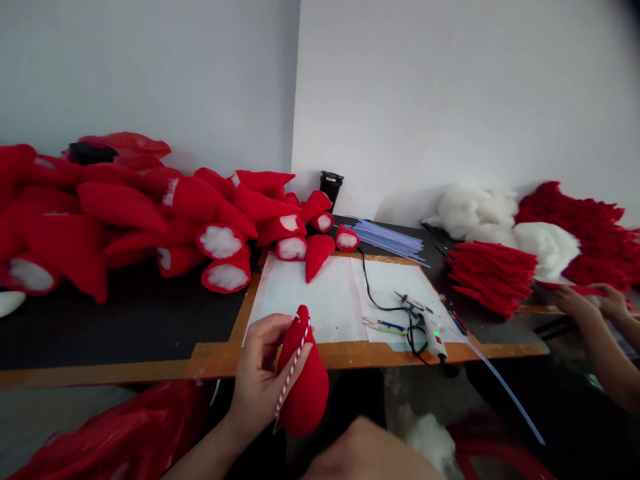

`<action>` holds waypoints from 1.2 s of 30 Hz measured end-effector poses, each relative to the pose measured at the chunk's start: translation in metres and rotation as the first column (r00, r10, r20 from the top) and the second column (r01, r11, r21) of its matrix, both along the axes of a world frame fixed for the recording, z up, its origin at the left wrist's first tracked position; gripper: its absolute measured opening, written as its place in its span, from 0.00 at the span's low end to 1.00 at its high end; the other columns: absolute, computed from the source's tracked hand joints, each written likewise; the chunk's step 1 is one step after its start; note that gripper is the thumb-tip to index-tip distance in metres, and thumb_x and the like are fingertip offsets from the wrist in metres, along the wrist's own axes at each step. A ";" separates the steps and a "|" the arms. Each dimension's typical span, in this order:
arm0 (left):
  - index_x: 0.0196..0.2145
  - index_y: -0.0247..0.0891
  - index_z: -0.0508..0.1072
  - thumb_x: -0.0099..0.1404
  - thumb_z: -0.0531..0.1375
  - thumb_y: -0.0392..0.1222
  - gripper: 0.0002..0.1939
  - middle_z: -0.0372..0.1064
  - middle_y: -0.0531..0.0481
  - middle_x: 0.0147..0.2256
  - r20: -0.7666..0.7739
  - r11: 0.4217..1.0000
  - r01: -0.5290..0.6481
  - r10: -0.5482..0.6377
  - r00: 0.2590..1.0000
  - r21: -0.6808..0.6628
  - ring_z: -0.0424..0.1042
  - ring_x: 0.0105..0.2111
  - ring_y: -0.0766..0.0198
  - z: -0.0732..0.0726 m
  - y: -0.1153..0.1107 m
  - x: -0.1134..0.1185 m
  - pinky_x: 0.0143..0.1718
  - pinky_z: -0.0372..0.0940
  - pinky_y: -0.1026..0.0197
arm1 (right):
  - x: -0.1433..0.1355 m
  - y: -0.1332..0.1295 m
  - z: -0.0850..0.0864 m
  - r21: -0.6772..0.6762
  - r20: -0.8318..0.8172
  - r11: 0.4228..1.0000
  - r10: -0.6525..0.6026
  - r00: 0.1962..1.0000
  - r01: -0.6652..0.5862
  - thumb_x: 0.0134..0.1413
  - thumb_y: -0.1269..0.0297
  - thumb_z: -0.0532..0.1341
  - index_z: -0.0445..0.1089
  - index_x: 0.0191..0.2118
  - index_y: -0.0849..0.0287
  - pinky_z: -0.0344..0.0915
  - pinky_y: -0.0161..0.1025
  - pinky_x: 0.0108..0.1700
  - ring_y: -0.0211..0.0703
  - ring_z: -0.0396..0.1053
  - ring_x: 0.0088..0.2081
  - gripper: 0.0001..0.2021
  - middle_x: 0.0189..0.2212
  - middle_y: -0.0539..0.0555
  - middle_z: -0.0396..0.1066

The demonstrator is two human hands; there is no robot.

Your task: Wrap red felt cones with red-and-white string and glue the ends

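My left hand [260, 380] is wrapped round a red stuffed fabric cone [311, 400], held with its narrow tip upward in front of the table edge. Along the cone runs a red-and-white twisted cord [290, 377], pinned near the tip and under my thumb, its lower end hanging free. Low in the picture, close below the cone, my right hand [370, 453] is smeared by motion. Its fingers are hidden, so whether it holds anything does not show.
A glue gun [433, 330] with a black cable lies beside thread snips [385, 326] on white sheets [320, 300]. Red stuffed cones [125, 207] heap at left. Glue sticks [385, 237], stacked red fabric [493, 273] and white stuffing [475, 210] stand rightward, near another person's hands [583, 307].
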State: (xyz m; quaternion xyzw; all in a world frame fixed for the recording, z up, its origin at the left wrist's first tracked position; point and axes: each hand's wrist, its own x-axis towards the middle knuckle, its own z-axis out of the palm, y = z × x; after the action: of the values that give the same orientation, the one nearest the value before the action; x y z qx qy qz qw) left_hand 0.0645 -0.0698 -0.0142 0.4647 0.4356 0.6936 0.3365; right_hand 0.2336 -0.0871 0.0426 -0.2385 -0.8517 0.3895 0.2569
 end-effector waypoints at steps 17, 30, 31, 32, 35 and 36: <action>0.44 0.41 0.69 0.66 0.61 0.36 0.08 0.68 0.51 0.39 -0.477 0.983 -0.090 0.156 0.865 0.158 0.69 0.39 0.64 0.016 0.005 0.014 0.42 0.65 0.63 | -0.003 0.021 -0.064 -0.055 -0.287 0.831 -0.544 0.789 0.553 0.56 0.68 0.64 0.61 0.62 0.47 0.69 0.40 0.56 0.47 0.72 0.55 0.28 0.56 0.52 0.72; 0.37 0.41 0.69 0.70 0.58 0.50 0.11 0.64 0.56 0.26 -0.053 0.944 0.235 -0.253 0.966 -0.231 0.63 0.25 0.70 0.020 0.007 0.017 0.25 0.59 0.70 | 0.006 0.018 -0.078 -0.774 -0.450 0.615 -0.701 0.553 0.149 0.45 0.57 0.68 0.73 0.52 0.53 0.69 0.43 0.49 0.53 0.73 0.48 0.25 0.51 0.56 0.76; 0.36 0.40 0.69 0.69 0.58 0.50 0.11 0.64 0.56 0.26 -0.045 0.947 0.232 -0.248 0.968 -0.222 0.63 0.25 0.70 0.020 0.006 0.018 0.25 0.59 0.70 | 0.004 0.017 -0.078 -0.794 -0.471 0.600 -0.707 0.527 0.095 0.44 0.58 0.68 0.74 0.51 0.54 0.70 0.42 0.46 0.51 0.74 0.45 0.25 0.49 0.55 0.77; 0.35 0.40 0.69 0.69 0.59 0.51 0.12 0.65 0.55 0.26 -0.034 0.948 0.233 -0.246 0.969 -0.216 0.64 0.25 0.70 0.020 0.006 0.019 0.26 0.60 0.69 | 0.003 0.016 -0.078 -0.808 -0.489 0.588 -0.712 0.503 0.048 0.42 0.59 0.68 0.75 0.50 0.54 0.71 0.40 0.43 0.50 0.75 0.42 0.25 0.47 0.55 0.78; 0.33 0.39 0.70 0.68 0.59 0.51 0.13 0.65 0.55 0.25 0.006 0.949 0.238 -0.243 0.970 -0.208 0.64 0.25 0.68 0.019 0.007 0.021 0.27 0.61 0.68 | 0.002 0.014 -0.079 -0.831 -0.508 0.555 -0.732 0.453 -0.034 0.42 0.59 0.67 0.77 0.49 0.54 0.72 0.41 0.38 0.50 0.76 0.37 0.24 0.42 0.55 0.80; 0.34 0.38 0.70 0.68 0.60 0.51 0.13 0.65 0.54 0.25 0.012 0.949 0.238 -0.241 0.971 -0.205 0.65 0.25 0.68 0.017 0.007 0.021 0.27 0.61 0.68 | 0.001 0.014 -0.081 -0.834 -0.509 0.550 -0.734 0.450 -0.046 0.42 0.59 0.66 0.77 0.49 0.53 0.73 0.43 0.38 0.50 0.77 0.37 0.24 0.42 0.55 0.80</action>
State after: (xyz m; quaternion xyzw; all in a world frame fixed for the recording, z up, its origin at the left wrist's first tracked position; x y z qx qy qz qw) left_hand 0.0854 -0.0624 0.0032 0.4813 0.4473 0.5961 0.4615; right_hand 0.2347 -0.0734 -0.0386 -0.2975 -0.2960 0.6955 0.5833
